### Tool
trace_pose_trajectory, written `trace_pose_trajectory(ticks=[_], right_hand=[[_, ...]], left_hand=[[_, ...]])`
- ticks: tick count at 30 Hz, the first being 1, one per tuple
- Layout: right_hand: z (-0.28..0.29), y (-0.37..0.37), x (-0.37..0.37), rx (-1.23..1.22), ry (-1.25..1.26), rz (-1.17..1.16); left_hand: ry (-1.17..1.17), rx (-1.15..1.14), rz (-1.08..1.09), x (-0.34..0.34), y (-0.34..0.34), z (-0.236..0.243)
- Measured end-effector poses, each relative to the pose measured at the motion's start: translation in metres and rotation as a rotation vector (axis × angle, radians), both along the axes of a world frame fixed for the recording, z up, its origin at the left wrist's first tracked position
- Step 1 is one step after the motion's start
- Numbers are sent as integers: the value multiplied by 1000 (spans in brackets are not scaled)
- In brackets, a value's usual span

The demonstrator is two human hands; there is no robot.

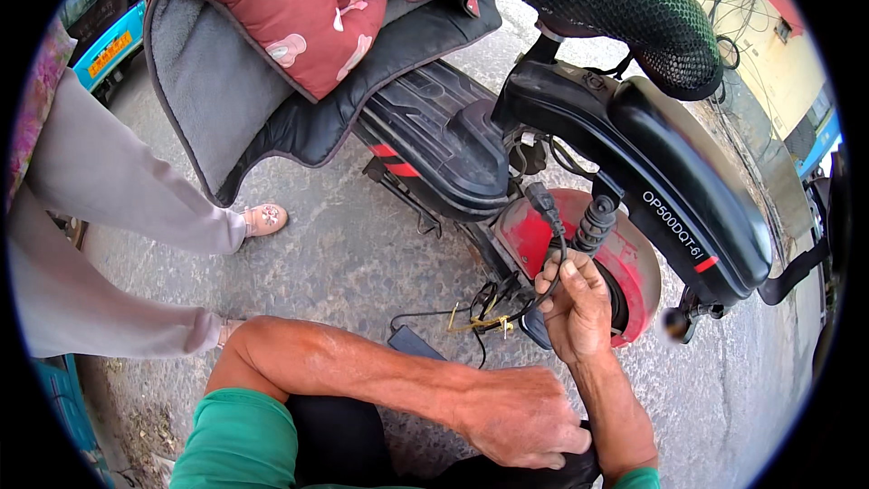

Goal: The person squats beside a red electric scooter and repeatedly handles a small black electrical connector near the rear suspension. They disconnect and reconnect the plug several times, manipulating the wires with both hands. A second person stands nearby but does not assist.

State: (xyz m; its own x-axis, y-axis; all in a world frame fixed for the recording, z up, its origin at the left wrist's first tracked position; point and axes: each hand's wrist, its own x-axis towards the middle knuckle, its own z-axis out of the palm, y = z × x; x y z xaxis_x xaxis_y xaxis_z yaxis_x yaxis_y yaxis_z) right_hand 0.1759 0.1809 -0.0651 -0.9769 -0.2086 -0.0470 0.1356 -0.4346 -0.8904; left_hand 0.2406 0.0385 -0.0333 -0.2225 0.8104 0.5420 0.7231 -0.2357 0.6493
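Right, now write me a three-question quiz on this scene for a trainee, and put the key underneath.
1. Multiple choice: what is in the grasp of the right hand?
A) a spanner
B) a black cable
C) a glove
2. True or false: the padded cover at the top of the view is plain green, with no pattern.
3. Fill in the blank: the thin tie at the bundled wires is ____ in colour.

Key:
1. B, a black cable.
2. False: the padded cover is red with a pale pattern.
3. Yellow.
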Motion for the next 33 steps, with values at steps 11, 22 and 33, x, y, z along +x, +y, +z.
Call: trace_pose_trajectory(ticks=[11, 22, 33], right_hand=[[-1, 8, -3, 4, 27, 32], [2, 5, -4, 44, 34, 9], [0, 8, -4, 22, 41, 39]], left_hand=[[-236, -21, 17, -11, 9, -12], [-266, -65, 12, -17, 9, -13], [-301, -45, 16, -20, 6, -11]])
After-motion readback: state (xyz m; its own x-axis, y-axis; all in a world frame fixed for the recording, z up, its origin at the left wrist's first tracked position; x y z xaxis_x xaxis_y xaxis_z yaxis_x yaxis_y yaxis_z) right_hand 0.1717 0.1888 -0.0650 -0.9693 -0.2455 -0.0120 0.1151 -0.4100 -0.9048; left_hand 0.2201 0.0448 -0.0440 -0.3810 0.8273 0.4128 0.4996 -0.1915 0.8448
